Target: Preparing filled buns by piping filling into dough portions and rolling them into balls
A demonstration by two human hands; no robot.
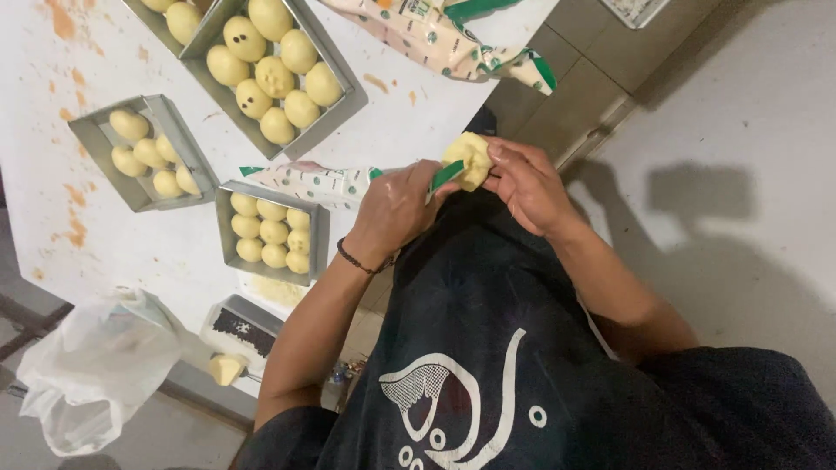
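Near the frame's centre, the right hand [527,183] is cupping a dough ball [468,159] while the left hand [396,204] is squeezing a piping bag [322,183] into it. Three tins [139,196] of shaped balls are sitting upper left on the tabletop [174,252].

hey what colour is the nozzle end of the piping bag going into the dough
Green, on a pale spotted piping bag; the tip meets the yellow dough ball. Head view shows it.
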